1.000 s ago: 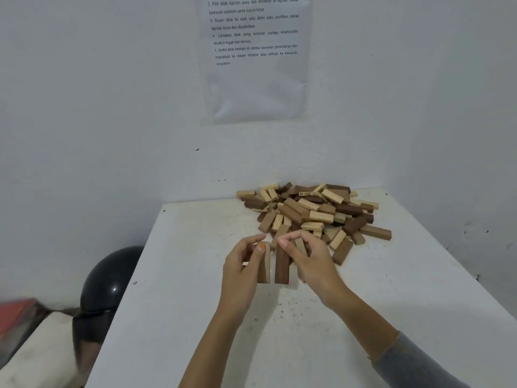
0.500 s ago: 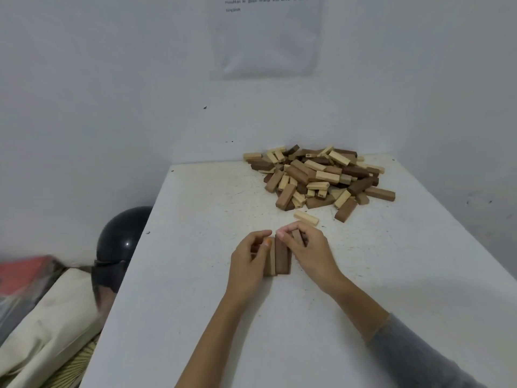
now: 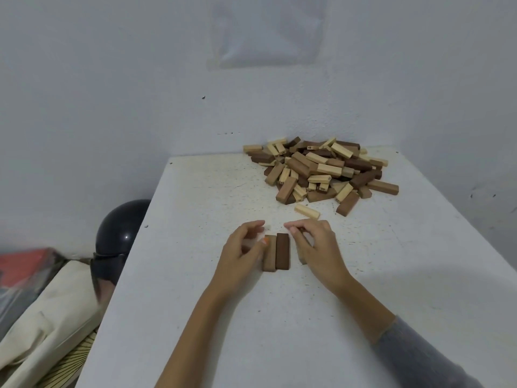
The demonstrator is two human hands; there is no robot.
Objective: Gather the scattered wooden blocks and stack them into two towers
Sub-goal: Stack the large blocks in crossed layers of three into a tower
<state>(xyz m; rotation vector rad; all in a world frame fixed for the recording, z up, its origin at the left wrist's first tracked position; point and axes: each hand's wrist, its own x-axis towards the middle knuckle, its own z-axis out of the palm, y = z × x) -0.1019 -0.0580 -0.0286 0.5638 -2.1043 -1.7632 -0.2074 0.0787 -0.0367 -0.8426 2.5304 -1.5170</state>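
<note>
A tan block [image 3: 269,254] and a dark brown block [image 3: 282,251] lie flat side by side on the white table [image 3: 195,303]. My left hand [image 3: 242,252] sits just left of them with fingers loosely curled; its thumb tip touches the tan block. My right hand [image 3: 317,247] is to their right, and its curled fingers hold a light block [image 3: 301,256] that is mostly hidden and a little apart from the dark one. The pile of scattered wooden blocks [image 3: 321,169] lies at the table's far end. One pale block [image 3: 307,211] lies alone in front of the pile.
The table stands in a corner, with walls behind and to the right. A black helmet [image 3: 123,228] and a cream cloth bag [image 3: 42,317] lie off the left edge. A plastic-covered sheet [image 3: 265,32] hangs on the back wall.
The blocks held upright near the pile came toward me and now lie flat on the table. My hands have spread apart; the right one has drawn its light block away from the dark one.
</note>
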